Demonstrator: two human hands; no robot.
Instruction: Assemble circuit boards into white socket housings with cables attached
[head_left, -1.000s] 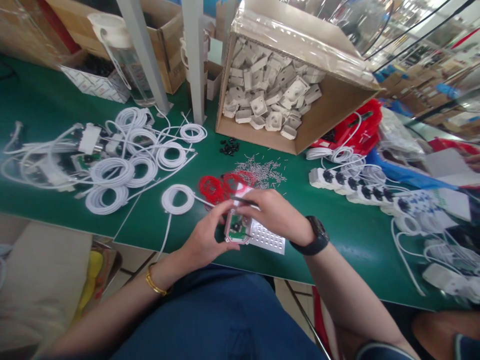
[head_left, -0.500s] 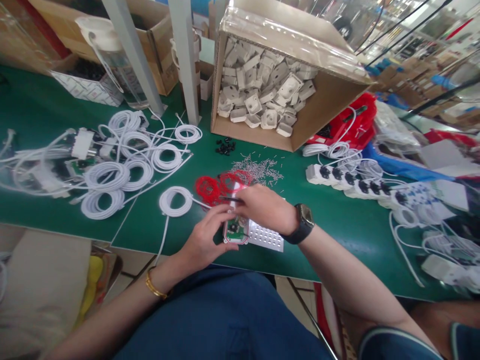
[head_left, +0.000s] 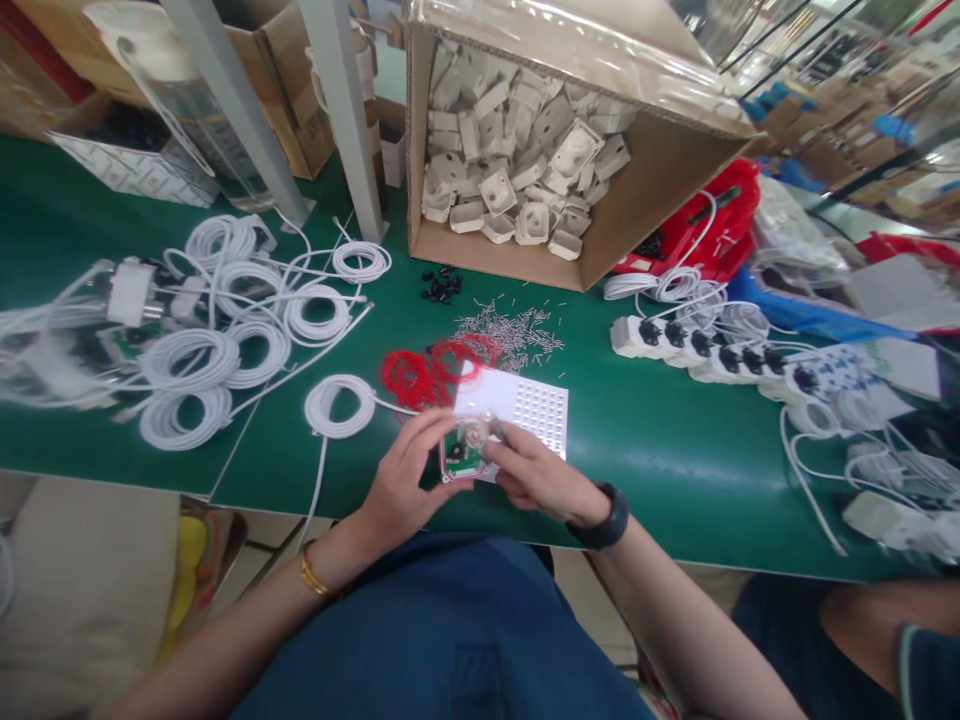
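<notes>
My left hand (head_left: 407, 478) and my right hand (head_left: 534, 472) both grip a small clear-cased part with a green circuit board (head_left: 460, 452) at the near edge of the green table (head_left: 660, 470). Just behind it lies a white perforated sheet (head_left: 525, 405). Red wire coils (head_left: 420, 370) sit behind that, and a single white cable coil (head_left: 339, 405) lies to the left. A black watch is on my right wrist, a gold bangle on my left.
An open cardboard box of white plastic housings (head_left: 517, 170) stands at the back. Small metal pins (head_left: 510, 330) and black bits (head_left: 442, 287) are scattered before it. Several white cable coils (head_left: 225, 330) lie left; white power strips (head_left: 720, 360) and a red bag (head_left: 712, 230) lie right.
My right hand has dropped from above the part to its right side, uncovering the perforated sheet. The thin dark tool it held earlier no longer shows. The view shifted slightly.
</notes>
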